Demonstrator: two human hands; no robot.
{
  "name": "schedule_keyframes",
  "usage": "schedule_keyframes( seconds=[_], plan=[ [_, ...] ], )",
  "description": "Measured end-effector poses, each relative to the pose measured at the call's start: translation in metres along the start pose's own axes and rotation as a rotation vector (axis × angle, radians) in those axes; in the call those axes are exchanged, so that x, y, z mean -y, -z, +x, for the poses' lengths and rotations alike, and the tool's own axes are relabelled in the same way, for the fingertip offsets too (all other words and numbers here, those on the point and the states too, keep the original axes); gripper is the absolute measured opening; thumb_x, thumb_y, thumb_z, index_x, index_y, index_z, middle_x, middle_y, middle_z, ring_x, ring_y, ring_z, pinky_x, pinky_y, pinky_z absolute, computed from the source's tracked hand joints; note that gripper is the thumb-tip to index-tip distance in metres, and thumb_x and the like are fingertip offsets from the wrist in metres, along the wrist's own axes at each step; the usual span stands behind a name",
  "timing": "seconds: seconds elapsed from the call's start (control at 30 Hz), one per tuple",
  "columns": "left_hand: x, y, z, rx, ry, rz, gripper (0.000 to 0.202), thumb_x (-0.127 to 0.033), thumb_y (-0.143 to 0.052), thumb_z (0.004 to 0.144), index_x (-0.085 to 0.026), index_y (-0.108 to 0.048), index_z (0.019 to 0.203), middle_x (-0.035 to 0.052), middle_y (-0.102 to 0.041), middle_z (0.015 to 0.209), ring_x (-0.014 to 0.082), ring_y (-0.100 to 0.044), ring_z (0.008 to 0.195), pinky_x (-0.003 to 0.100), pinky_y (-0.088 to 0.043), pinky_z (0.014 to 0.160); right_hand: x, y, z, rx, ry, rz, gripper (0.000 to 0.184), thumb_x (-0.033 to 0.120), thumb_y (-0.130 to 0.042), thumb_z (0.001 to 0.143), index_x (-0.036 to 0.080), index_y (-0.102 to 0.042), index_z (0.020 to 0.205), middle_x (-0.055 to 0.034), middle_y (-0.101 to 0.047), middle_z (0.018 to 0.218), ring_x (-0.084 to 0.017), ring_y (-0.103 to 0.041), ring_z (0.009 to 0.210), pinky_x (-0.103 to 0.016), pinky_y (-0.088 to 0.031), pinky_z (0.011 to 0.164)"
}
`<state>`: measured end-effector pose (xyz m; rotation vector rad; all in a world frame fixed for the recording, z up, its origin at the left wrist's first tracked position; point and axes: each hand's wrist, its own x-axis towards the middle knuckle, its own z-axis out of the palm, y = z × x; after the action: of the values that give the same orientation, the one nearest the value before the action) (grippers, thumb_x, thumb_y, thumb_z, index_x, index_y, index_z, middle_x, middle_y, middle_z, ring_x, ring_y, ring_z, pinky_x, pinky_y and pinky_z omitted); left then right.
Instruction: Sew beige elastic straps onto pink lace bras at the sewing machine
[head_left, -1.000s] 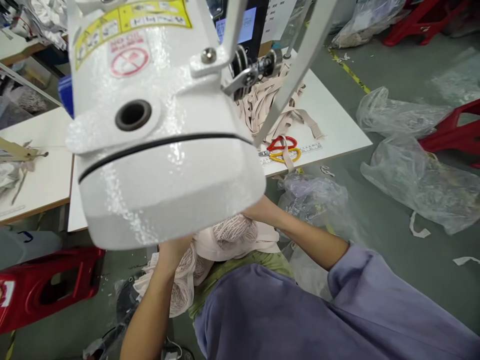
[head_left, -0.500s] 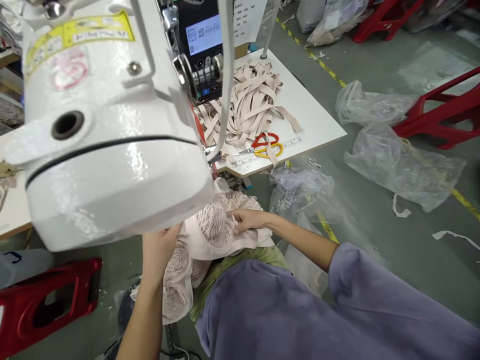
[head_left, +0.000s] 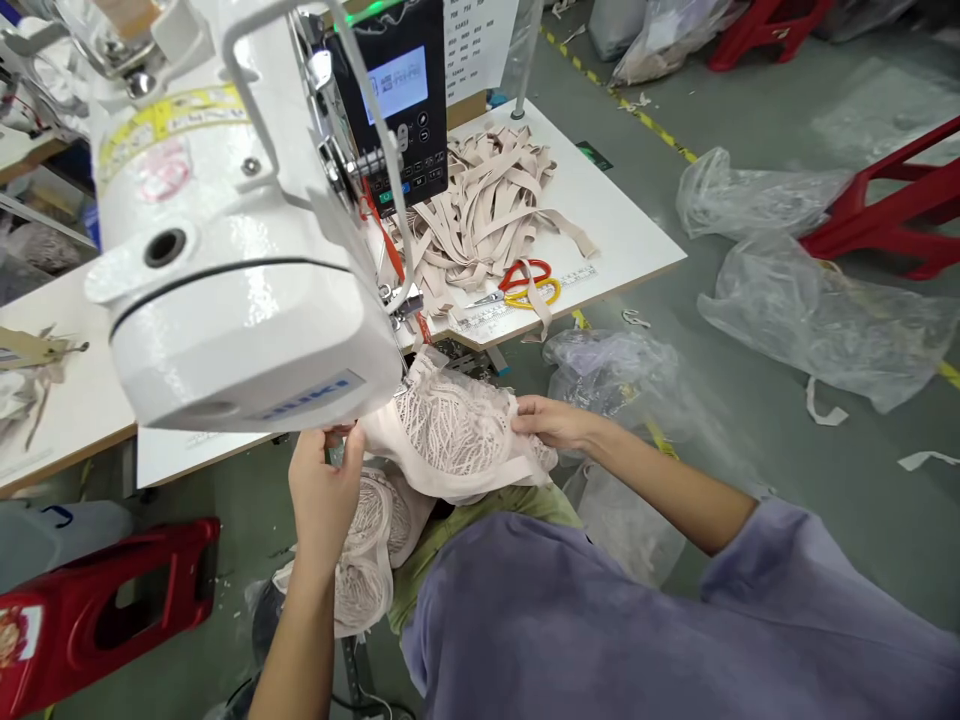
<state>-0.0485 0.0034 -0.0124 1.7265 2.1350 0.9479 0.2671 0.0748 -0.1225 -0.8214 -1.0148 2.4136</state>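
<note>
A pale pink lace bra (head_left: pixel 454 430) is stretched between my two hands, its upper edge at the needle area of the white sewing machine (head_left: pixel 247 330). My left hand (head_left: pixel 328 480) pinches the bra's left edge just below the machine head. On the other side, my right hand (head_left: pixel 551 422) grips the lace cup's right edge between thumb and fingers. More lace bra pieces (head_left: pixel 367 560) hang below, beside my lap. The machine head hides part of the worktop and some of my left fingertips.
A pile of beige elastic strips (head_left: pixel 487 200) lies on the white table (head_left: pixel 630 240), with red-and-yellow scissors (head_left: pixel 532 285) and a ruler near its edge. A control panel (head_left: pixel 401 110) stands behind the machine. Red stools (head_left: pixel 172 580) and plastic bags (head_left: pixel 832 310) occupy the floor.
My right hand has shifted right to the cup's outer edge, and the lace cup is spread flatter. My left hand has moved slightly. The view has shifted, showing more of the machine's front.
</note>
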Motion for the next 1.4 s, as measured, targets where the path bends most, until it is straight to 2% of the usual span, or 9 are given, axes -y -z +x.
schedule_keyframes(
  seconds=[0.13, 0.3, 0.4, 0.5, 0.63, 0.77, 1.0, 1.13, 1.4],
  plan=[
    [-0.039, -0.003, -0.030, -0.110, -0.429, 0.029, 0.020, -0.020, -0.062, 0.090, -0.019, -0.061, 0.109, 0.0094, -0.068, 0.108, 0.0226, -0.064, 0.107, 0.036, -0.052, 0.092, 0.023, -0.019, -0.015, -0.071, 0.211, -0.161, 0.045, 0.057, -0.080, 0.075, 0.013, -0.073, 0.077, -0.0011, -0.069, 0.064, -0.011, -0.063, 0.056, -0.021, -0.050, 0.057],
    [-0.091, -0.011, -0.055, 0.242, -0.941, -0.122, 0.053, -0.031, -0.068, 0.089, -0.014, -0.049, 0.136, 0.0179, -0.062, 0.133, 0.0304, -0.055, 0.131, 0.046, -0.044, 0.109, 0.063, -0.081, -0.036, 0.418, 0.410, -0.839, 0.025, 0.033, -0.059, 0.097, 0.017, -0.077, 0.090, -0.0033, -0.075, 0.082, -0.013, -0.066, 0.075, -0.021, -0.047, 0.068],
    [-0.089, -0.018, -0.055, 0.644, -0.646, -0.171, 0.040, -0.044, -0.066, 0.089, -0.018, -0.062, 0.119, 0.0106, -0.073, 0.103, 0.0260, -0.068, 0.095, 0.036, -0.052, 0.084, 0.072, -0.107, -0.052, 0.419, 0.384, -1.170, 0.022, 0.028, -0.054, 0.098, 0.024, -0.076, 0.098, -0.0005, -0.075, 0.081, -0.013, -0.063, 0.069, -0.024, -0.042, 0.064],
    [-0.067, -0.033, -0.054, 0.857, -0.176, -0.354, 0.029, -0.043, -0.057, 0.094, -0.020, -0.063, 0.077, -0.0004, -0.059, 0.064, 0.0144, -0.052, 0.058, 0.026, -0.038, 0.057, 0.062, -0.106, -0.062, 0.004, 0.397, -1.271, 0.022, 0.030, -0.056, 0.096, 0.028, -0.073, 0.111, -0.0010, -0.073, 0.082, -0.017, -0.062, 0.068, -0.027, -0.042, 0.066],
    [-0.045, -0.057, -0.060, 0.631, 0.315, -0.724, 0.038, -0.049, -0.062, 0.088, -0.019, -0.051, 0.067, -0.0037, -0.048, 0.060, 0.0109, -0.042, 0.057, 0.023, -0.032, 0.055, 0.017, -0.089, -0.061, -0.465, 0.436, -1.185, 0.042, 0.055, -0.066, 0.086, 0.020, -0.069, 0.109, -0.0118, -0.071, 0.102, -0.027, -0.065, 0.091, -0.037, -0.049, 0.082],
    [-0.041, -0.071, -0.071, 0.487, 0.680, -1.038, 0.040, -0.057, -0.067, 0.082, -0.019, -0.054, 0.075, -0.0043, -0.051, 0.062, 0.0115, -0.044, 0.056, 0.024, -0.038, 0.057, -0.035, -0.092, -0.051, -0.261, 0.310, -1.012, 0.063, 0.069, -0.068, 0.079, 0.019, -0.066, 0.117, -0.0129, -0.069, 0.112, -0.033, -0.063, 0.105, -0.043, -0.048, 0.094],
    [-0.038, -0.066, -0.072, 0.372, 0.268, -0.614, 0.040, -0.048, -0.054, 0.095, -0.019, -0.047, 0.069, -0.0036, -0.046, 0.068, 0.0122, -0.042, 0.066, 0.023, -0.034, 0.062, -0.059, -0.122, -0.026, -0.420, 0.316, -0.761, 0.044, 0.051, -0.037, 0.103, 0.017, -0.066, 0.104, -0.0088, -0.069, 0.089, -0.024, -0.062, 0.084, -0.037, -0.049, 0.084],
    [-0.038, -0.071, -0.071, 0.283, 0.226, -0.583, 0.035, -0.043, -0.051, 0.098, -0.019, -0.050, 0.071, -0.0032, -0.049, 0.070, 0.0133, -0.044, 0.068, 0.024, -0.035, 0.064, -0.054, -0.135, -0.013, -0.452, 0.367, -0.865, 0.040, 0.046, -0.041, 0.101, 0.021, -0.058, 0.074, -0.0056, -0.060, 0.069, -0.021, -0.053, 0.068, -0.036, -0.046, 0.076],
    [-0.040, -0.083, -0.084, 0.158, 0.026, -0.461, 0.039, -0.035, -0.046, 0.101, -0.021, -0.042, 0.065, -0.0021, -0.047, 0.068, 0.0143, -0.044, 0.066, 0.027, -0.033, 0.065, -0.065, -0.143, -0.008, -0.515, 0.394, -0.712, 0.040, 0.045, -0.034, 0.101, 0.025, -0.045, 0.068, -0.0030, -0.053, 0.065, -0.019, -0.046, 0.063, -0.037, -0.043, 0.069]
  ],
)
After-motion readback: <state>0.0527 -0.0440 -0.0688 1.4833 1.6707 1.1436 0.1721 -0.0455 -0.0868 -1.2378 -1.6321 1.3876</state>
